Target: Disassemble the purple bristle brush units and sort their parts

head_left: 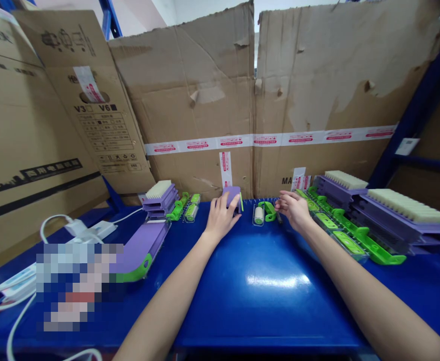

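Note:
Near the back middle of the blue table, my left hand (222,216) is closed round a purple part (232,193), its fingers over the front and side. My right hand (293,209) reaches in from the right, fingers apart and nothing visible in them. Beside its fingertips lies a small green bracket (268,211), with a dark thin piece close by. A clear holder with a white and green cylinder (259,215) sits between the two hands.
Purple blocks with cream ridged tops (408,204) and green brackets (355,228) line the right. At left are a smaller purple stack (160,200), a long purple piece (141,245) and a power strip (20,276) with white cables. Cardboard (201,100) stands behind the blue table (238,296).

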Demonstrator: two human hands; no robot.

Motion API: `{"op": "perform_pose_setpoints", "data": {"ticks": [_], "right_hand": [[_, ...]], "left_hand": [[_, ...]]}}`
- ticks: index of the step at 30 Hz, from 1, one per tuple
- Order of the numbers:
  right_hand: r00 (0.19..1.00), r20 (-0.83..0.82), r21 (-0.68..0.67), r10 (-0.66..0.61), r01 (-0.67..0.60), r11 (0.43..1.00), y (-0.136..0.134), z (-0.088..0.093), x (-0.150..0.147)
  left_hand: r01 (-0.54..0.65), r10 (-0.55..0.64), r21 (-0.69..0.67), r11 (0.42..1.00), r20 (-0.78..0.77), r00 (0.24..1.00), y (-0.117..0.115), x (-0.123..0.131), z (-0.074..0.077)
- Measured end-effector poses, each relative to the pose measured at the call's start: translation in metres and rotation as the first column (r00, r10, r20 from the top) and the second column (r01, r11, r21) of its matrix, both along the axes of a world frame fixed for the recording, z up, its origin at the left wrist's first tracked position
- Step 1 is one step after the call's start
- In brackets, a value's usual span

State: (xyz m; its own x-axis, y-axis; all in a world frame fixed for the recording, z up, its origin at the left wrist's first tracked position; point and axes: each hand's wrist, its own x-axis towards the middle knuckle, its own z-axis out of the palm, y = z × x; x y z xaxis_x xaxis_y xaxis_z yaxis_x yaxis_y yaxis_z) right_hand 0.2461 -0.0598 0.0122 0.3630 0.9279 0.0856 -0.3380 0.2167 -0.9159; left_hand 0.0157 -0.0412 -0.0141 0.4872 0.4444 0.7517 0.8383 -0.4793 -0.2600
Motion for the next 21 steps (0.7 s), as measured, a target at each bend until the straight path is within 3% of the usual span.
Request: {"op": "perform_pose_setpoints", "data": {"ticks": [11,17,21], "right_hand": [[0.977,-0.039,-0.025,0.209,-0.21,0.977,-0.006,-0.001,-0.019],[0.915,-0.036,-0.043,0.401,-0.402,0.915,-0.02,0.002,-0.047],[0.872,0.004,-0.129,0.49,-0.485,0.865,-0.025,0.002,-0.053]], "left_hand": [[0.243,-0.238,0.078,0.967,-0.077,0.968,-0.001,0.002,0.004],[0.325,-0.316,0.065,0.944,-0.115,0.942,-0.002,0.002,0.006],[0.331,-0.334,-0.045,0.942,-0.115,0.935,-0.004,0.001,0.007]]}}
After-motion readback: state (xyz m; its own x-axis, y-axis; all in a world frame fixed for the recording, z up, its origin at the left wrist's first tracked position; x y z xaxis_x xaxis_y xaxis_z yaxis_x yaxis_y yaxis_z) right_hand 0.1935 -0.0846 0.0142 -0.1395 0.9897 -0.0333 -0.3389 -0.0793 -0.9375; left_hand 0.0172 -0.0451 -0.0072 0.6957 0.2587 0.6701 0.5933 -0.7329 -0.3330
